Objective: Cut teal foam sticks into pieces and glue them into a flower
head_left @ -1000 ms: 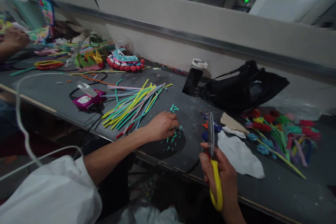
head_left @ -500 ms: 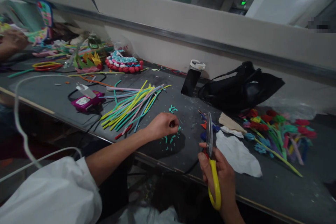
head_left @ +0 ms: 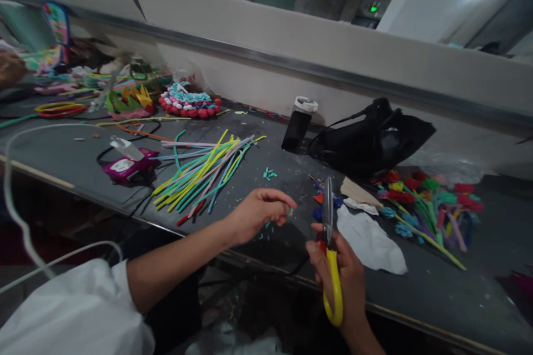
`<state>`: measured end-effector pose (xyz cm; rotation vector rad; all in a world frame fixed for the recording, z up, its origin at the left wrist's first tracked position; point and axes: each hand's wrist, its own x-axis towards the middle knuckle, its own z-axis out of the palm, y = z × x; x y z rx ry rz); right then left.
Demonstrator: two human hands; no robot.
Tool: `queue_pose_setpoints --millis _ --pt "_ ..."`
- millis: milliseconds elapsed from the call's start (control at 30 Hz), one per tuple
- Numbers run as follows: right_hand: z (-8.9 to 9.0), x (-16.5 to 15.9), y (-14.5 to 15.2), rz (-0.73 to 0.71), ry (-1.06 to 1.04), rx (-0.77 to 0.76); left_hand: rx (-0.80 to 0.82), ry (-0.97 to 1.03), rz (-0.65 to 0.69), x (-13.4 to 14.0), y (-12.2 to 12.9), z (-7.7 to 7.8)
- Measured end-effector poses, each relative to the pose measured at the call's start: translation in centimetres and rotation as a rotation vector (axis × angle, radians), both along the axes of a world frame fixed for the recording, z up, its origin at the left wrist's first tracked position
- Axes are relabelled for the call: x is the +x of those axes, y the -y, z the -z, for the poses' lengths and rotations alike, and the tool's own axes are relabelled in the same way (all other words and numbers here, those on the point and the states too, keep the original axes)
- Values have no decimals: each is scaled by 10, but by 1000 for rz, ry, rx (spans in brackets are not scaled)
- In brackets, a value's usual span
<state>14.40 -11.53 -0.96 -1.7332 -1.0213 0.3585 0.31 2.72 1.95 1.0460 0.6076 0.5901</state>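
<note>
Teal-green snippet, a tiny strip that looks like soft craft stem, sits at the fingertips of the left hand, above the dark grey counter. Its grip is a light pinch — thumb and forefinger nearly meeting around the bit. The right hand is wrapped round yellow-handled metal scissors, blades pointing up and away, seemingly together. Judging by the layout, some pieces are already cut: a small heap of teal-green offcuts lies beyond the left hand, and loose teal-green bits are scattered below it, ungathered. Long yellow, teal and pink fuzzy stems lie whole in a fanned bundle. Half a second ago the left hand was curled over the scattered bits, no snippet visible; now its fingers reach straighter, nearer the scissors — themselves held much the same.
</note>
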Motion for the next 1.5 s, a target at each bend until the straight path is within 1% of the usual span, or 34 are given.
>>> queue_pose_setpoints --millis 67,133,267,400,533,733,833,900,967,1000,1067,1100,1167,1233,1267,1300,1367,1433,1500 --pt "2 1 0 -51 -83 -34 -25 3 24 3 10 3" --pt "2 -1 0 -68 -141 -40 -43 11 49 5 18 6" --pt "-2 -6 -3 -74 -173 35 -20 10 75 8 30 13" --pt "-2 -5 -4 -57 -188 79 28 8 41 10 37 19" --pt "1 -2 -4 -65 -195 51 74 0 1 10 40 22" --pt "-3 -4 -3 -76 -221 63 15 3 -1 10 43 24" --pt "-5 -4 -3 -68 -222 32 1 5 0 10 41 21" --pt "-5 -2 -3 -69 -243 3 29 10 -51 9 35 17" --pt "-5 0 -2 -66 -278 -9 84 -5 -111 7 28 12" --pt "-4 1 -2 -64 -295 -15 122 -30 -106 5 24 9" --pt "-2 4 -2 -68 -319 -29 237 -125 -14 3 19 6" --pt "-2 5 -1 -73 -328 -37 332 -179 43 1 18 5" --pt "-1 7 -1 -92 -331 -45 604 -256 104 -1 18 5" --pt "-1 7 -2 -120 -311 -47 869 -265 91 -2 19 5" --pt "-2 7 -2 -135 -292 -48 955 -248 88 -2 20 5" --pt "-3 7 -2 -151 -267 -47 1006 -229 97 -2 21 6" --pt "-3 5 -2 -172 -204 -39 1047 -204 138 -2 22 7" --pt "-2 4 -2 -188 -154 -27 1071 -207 182 -3 22 8" --pt "1 3 -1 -199 -134 -29 1061 -237 214 -3 24 9"
